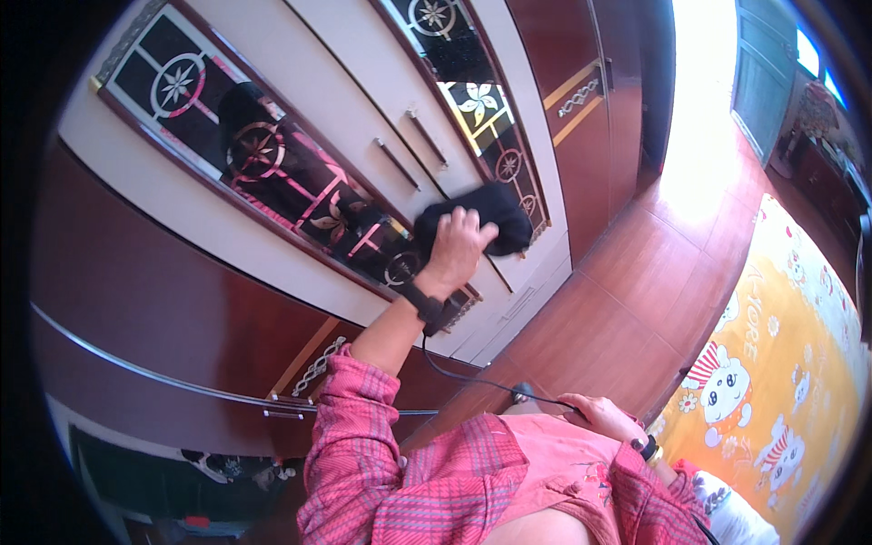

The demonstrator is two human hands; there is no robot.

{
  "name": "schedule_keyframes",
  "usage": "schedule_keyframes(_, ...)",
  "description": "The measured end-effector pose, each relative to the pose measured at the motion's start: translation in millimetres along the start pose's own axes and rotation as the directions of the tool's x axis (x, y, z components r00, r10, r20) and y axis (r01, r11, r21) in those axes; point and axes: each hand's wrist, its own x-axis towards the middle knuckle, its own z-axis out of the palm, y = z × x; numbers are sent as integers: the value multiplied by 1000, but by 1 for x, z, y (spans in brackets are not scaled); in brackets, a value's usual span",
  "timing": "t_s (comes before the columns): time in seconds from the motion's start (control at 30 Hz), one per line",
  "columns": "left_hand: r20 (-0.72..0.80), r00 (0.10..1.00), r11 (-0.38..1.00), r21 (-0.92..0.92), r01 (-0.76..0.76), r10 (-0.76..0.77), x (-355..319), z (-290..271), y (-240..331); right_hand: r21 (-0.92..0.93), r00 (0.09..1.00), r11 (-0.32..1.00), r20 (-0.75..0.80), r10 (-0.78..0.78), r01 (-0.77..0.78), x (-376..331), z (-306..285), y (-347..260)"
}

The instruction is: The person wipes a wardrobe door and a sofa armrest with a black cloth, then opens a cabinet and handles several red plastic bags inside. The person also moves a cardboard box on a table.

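Up high, left hand [457,243] fingers closed on black cloth [486,216] against mirrored wardrobe panel [300,186] (right hand [607,416] fingers relaxed, low).

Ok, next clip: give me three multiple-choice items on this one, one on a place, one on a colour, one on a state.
1. Where is the black cloth?
A. pressed to the wardrobe door's decorated glass panel
B. lying on the floor
C. lying on the bedsheet

2. What colour is the person's shirt sleeve?
A. blue
B. pink plaid
C. white

3. What is the right hand doing?
A. pulling a door handle
B. holding the cloth
C. resting low at the body, off the wardrobe

Key: 1 A, the left hand presses the cloth against the glass. 2 B, the sleeve shows pink with crossing stripes. 3 C, the right hand lies by the waist near a thin dark cable.
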Motion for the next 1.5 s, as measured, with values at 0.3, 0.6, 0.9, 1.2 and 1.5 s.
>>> schedule_keyframes(0.3, -658, 752, 952, 211, 223, -31, 193, -51, -59, 20, 953, 959, -108, 284, -284, 20, -27, 2)
schedule_keyframes(0.6, -146, 988, 991, 129, -25, 44, 152, 171, -10, -48, 948, 980, -266, 176, -195, 87, -77, 23)
schedule_keyframes(0.9, -216, 936, 881, -330, -339, 279, 216, 157, 17, -68, 941, 977, -291, 172, -200, 126, -119, 38)
schedule_keyframes(1.2, -741, 671, 985, 143, 96, 42, 395, 10, -80, -40, 964, 988, -229, 137, -150, 155, -191, 75)
schedule_keyframes(1.5, -78, 993, 985, 152, -76, 89, 375, 211, -2, -104, 989, 989, -108, 98, -109, 144, -330, 153)
